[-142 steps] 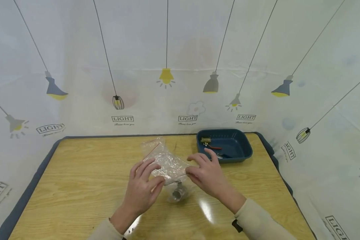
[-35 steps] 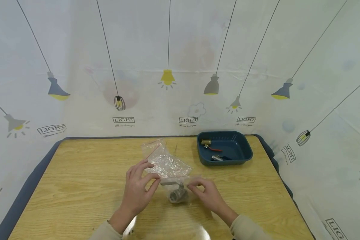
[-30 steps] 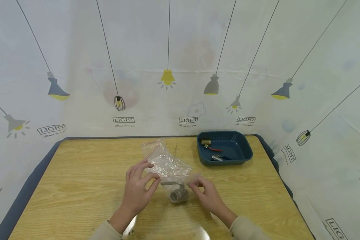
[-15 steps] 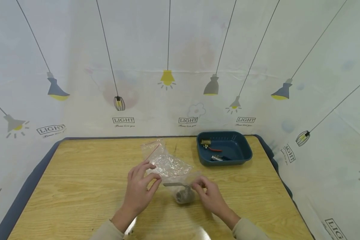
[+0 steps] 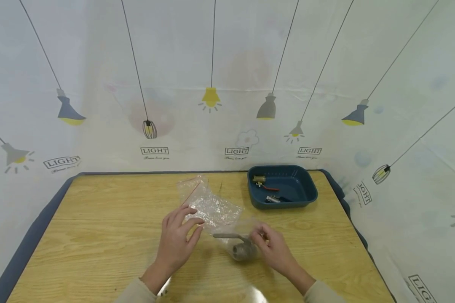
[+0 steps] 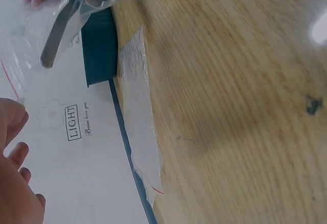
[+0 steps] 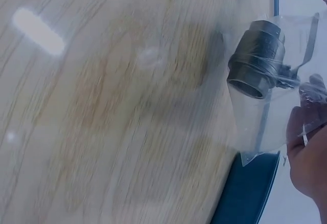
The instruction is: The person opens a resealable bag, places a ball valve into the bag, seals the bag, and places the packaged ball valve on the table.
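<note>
A clear zip bag (image 5: 246, 226) hangs between my hands, holding a grey metal ball valve (image 5: 244, 252) with a long lever handle (image 7: 309, 42). At its right upper part, my right hand (image 5: 274, 249) pinches the bag between thumb and fingers, beside the valve's lever stem. My left hand (image 5: 173, 242) has thumb and forefinger tips together at the bag's left corner; in the left wrist view the red zip line ends right at those fingertips. Its other fingers are spread. The valve hangs over the wooden table (image 5: 110, 235), pipe opening toward the left.
Another clear bag (image 5: 216, 209) with a red zip line lies flat just beyond my hands. At the back right stands a blue tray (image 5: 288, 205) with a brass valve with a red handle (image 5: 259, 179) and a silver valve (image 5: 273, 199). A printed curtain (image 5: 189, 139) surrounds the table.
The right hand has shifted right with the bag and valve, and the lever now sits farther from the left hand. The left hand stays nearly in place. Earlier, the right hand was nearer the tray.
</note>
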Demonstrator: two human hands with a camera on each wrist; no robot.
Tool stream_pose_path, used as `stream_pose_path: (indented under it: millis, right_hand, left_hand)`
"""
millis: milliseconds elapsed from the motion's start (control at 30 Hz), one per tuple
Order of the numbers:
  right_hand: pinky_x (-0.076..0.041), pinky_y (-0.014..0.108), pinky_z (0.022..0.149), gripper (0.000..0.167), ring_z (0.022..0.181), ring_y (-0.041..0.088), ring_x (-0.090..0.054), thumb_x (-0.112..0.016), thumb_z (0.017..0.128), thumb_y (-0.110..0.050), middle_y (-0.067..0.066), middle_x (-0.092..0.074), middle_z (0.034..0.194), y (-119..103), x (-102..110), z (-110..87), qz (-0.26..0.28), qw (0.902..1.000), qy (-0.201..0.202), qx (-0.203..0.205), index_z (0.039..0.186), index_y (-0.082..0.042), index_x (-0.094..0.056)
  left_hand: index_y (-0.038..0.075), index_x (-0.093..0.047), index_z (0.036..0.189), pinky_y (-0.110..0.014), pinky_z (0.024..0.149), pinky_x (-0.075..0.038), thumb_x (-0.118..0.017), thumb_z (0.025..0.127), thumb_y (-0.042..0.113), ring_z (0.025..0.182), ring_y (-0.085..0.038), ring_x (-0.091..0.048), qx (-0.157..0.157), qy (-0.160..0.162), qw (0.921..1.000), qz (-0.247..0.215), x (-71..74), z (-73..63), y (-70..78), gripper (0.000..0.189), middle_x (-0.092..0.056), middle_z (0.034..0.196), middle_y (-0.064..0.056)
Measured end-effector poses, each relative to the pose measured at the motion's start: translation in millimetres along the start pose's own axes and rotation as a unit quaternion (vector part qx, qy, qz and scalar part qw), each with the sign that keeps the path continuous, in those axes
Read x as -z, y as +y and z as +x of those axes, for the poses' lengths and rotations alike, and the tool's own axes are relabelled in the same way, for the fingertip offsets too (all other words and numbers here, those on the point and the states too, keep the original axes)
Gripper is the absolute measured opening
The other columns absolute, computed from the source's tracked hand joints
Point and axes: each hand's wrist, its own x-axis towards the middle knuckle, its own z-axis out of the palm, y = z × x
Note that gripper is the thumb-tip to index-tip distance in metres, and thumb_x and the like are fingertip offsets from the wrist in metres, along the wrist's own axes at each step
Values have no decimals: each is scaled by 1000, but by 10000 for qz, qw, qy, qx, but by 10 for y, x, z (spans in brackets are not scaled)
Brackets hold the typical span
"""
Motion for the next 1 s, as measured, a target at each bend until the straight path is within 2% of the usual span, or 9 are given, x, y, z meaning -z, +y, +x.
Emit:
stream_pose_path:
  millis: [233, 467, 600, 767, 867, 1000]
  right_hand:
    - [-52, 23, 64, 11, 75, 8, -62, -54, 99, -24, -4, -68, 86, -5, 227, -51, 56, 9970, -228, -735, 96, -18, -63]
    - [-56, 26, 69, 15, 78, 15, -66, -52, 101, -22, 3, -69, 89, 93, 523, -110, 135, 9954, -393, -866, 100, -10, -61]
    - [-57, 28, 71, 18, 79, 15, -67, -50, 101, -22, 7, -68, 92, 163, 717, -157, 235, 9914, -671, -1096, 105, -7, -59]
    - [-54, 28, 66, 24, 74, 16, -64, -49, 102, -25, 10, -64, 90, 291, 900, -183, 94, 9843, -1043, -1424, 107, -3, -57]
    - [-52, 29, 63, 25, 72, 16, -61, -49, 102, -24, 11, -63, 87, 381, 960, -174, 50, 9801, -1060, -1680, 106, -1, -56]
    - [-49, 26, 58, 25, 65, 10, -55, -51, 101, -22, 10, -61, 82, 479, 1002, -153, -100, 9781, -793, -1922, 105, 1, -57]
  left_hand:
    - [16, -74, 91, -52, 98, -35, -77, 80, 13, 123, -36, -53, 43, 39, 10000, -81, 16, -36, -51, 12, -64, 115, -7]
    - [15, -74, 88, -53, 97, -35, -77, 79, 12, 123, -34, -53, 34, 120, 9999, -25, 61, -43, -84, 11, -64, 115, -7]
    - [14, -74, 88, -53, 97, -34, -77, 77, 10, 121, -35, -54, 21, 156, 9999, 1, 77, -54, -108, 12, -64, 114, -8]
    - [13, -74, 88, -53, 97, -34, -76, 78, 9, 121, -37, -54, 39, 172, 9998, -34, 85, -69, -131, 12, -64, 115, -8]
    - [13, -74, 90, -53, 97, -34, -75, 79, 9, 121, -37, -54, 37, 195, 9998, -38, 92, -74, -132, 11, -64, 115, -9]
    - [13, -73, 93, -53, 98, -34, -73, 81, 9, 122, -35, -53, 70, 161, 9998, -60, 98, -79, -126, 13, -64, 115, -8]
